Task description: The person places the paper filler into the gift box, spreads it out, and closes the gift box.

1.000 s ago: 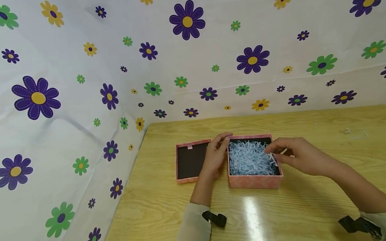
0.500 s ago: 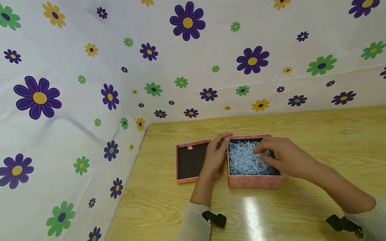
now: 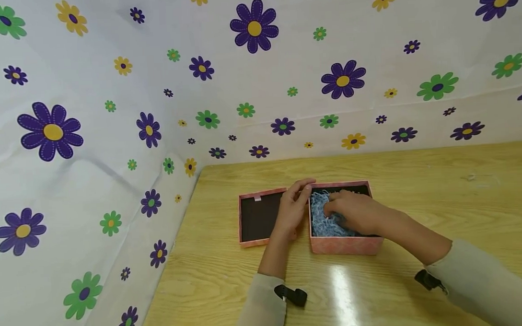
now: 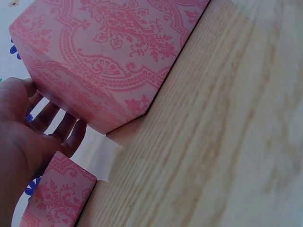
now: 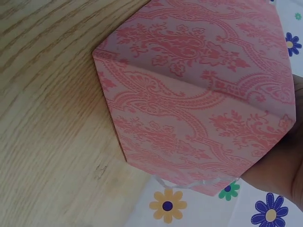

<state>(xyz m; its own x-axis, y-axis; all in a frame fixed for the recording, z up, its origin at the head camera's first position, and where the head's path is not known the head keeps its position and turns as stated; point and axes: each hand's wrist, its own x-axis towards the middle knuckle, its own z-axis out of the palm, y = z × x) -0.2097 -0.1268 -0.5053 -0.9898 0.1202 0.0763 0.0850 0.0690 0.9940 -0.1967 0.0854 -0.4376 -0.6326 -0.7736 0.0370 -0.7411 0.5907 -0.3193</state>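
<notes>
A pink patterned box (image 3: 347,246) with a dark inside stands on the table, filled with pale blue shredded paper (image 3: 321,216). My left hand (image 3: 292,209) rests against its left wall, the thumb near the rim; in the left wrist view that hand's (image 4: 28,127) fingertips touch the box side (image 4: 75,90). My right hand (image 3: 353,211) is down inside the box, fingers bent into the shredded paper, their tips hidden. From the right wrist, the box's outer wall (image 5: 180,104) covers most of the hand (image 5: 279,170), and a whitish strand (image 5: 199,183) shows at the rim.
The box's lid (image 3: 258,218) lies left of the box, dark inside upward, partly behind my left hand. Thin pale scraps (image 3: 473,177) lie on the wooden table (image 3: 452,190) at the right. A flower-printed sheet (image 3: 292,70) stands behind and to the left.
My right hand has moved left from the box's right rim and down into the shredded paper. The paper now shows mainly at the left. My left hand, box and lid have stayed put.
</notes>
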